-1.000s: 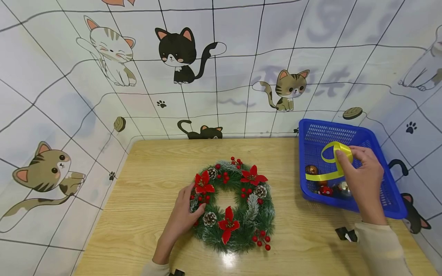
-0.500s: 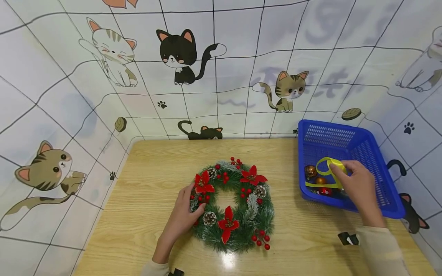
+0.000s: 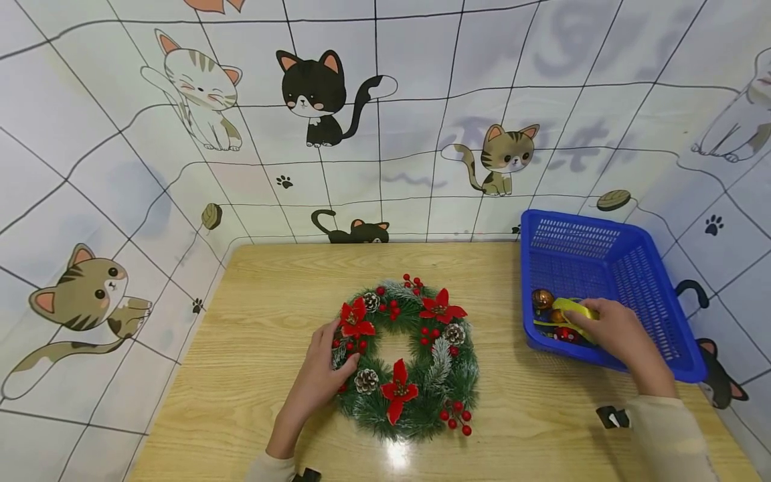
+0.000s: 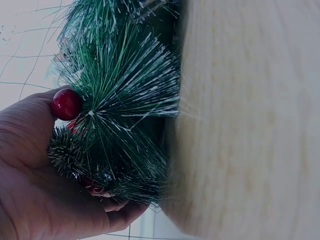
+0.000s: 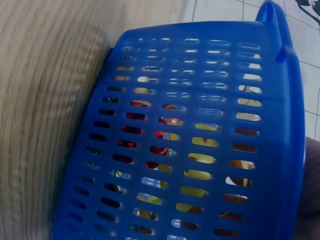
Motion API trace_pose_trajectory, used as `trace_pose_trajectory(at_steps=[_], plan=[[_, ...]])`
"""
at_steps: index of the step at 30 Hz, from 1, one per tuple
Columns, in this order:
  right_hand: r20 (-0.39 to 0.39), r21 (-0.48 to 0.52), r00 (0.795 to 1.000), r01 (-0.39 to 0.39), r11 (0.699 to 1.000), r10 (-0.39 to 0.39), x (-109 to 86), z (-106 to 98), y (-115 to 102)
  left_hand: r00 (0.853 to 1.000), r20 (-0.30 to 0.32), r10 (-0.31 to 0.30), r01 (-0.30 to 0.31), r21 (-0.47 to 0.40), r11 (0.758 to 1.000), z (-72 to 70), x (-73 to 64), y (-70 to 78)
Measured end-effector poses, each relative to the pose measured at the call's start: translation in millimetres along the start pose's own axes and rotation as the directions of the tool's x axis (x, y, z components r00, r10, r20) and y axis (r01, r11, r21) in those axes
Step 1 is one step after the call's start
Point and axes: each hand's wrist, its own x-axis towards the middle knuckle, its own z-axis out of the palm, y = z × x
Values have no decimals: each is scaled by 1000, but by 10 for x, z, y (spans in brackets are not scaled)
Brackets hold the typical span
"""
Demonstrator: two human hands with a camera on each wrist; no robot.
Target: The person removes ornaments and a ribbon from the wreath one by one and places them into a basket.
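A green wreath [image 3: 415, 418] with red poinsettia flowers, red berries and pine cones lies flat on the wooden table. My left hand [image 3: 319, 375] grips its left side; in the left wrist view, thumb and fingers curl around the frosted needles [image 4: 120, 90] beside a red berry [image 4: 66, 104]. At the right, my right hand [image 3: 620, 335] reaches into a blue plastic basket [image 3: 602, 224] and holds a yellow ribbon [image 3: 573, 310] low over the ornaments. Through the basket's slots, the right wrist view shows yellow ribbon and red pieces; most of that hand is hidden there.
A bronze bauble [image 3: 542, 298] and a red one [image 3: 565, 333] lie in the basket's near left part. Cat-patterned cloth walls [image 3: 409, 134] stand behind the table and at both sides. A small black piece [image 3: 613, 417] lies near my right sleeve.
My right hand has lowered the yellow ribbon into the basket, and the ribbon's loop has come down among the baubles. My left hand and the wreath have stayed in place.
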Motion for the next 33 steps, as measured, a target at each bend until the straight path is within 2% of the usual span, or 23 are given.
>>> trace_pose_trajectory(at_steps=[2, 6, 15, 22, 28, 30, 33], plan=[[55, -11, 998, 17, 1000, -16, 10, 4, 14, 1000, 0, 2, -2, 2, 1000, 0, 5, 2], [84, -17, 996, 32, 999, -31, 19, 35, 11, 1000, -2, 8, -8, 8, 1000, -6, 12, -3], [69, -30, 997, 27, 999, -25, -19, 37, 4, 1000, -8, 1, -1, 12, 1000, -4, -4, -26], [34, 11, 999, 25, 1000, -25, -39, 141, -36, 1000, -26, -16, 16, 12, 1000, -22, -15, -31], [72, 49, 997, 38, 998, -41, 1, 192, -131, 999, -49, -19, 18, -27, 999, -49, -20, -23], [61, 51, 997, 41, 998, -44, -4, 192, -158, 998, -68, -13, 12, -21, 1000, -54, -22, -15], [-22, 67, 996, 86, 994, -85, -23, 213, -197, 994, -109, -19, 18, -6, 1000, -56, -21, -2]])
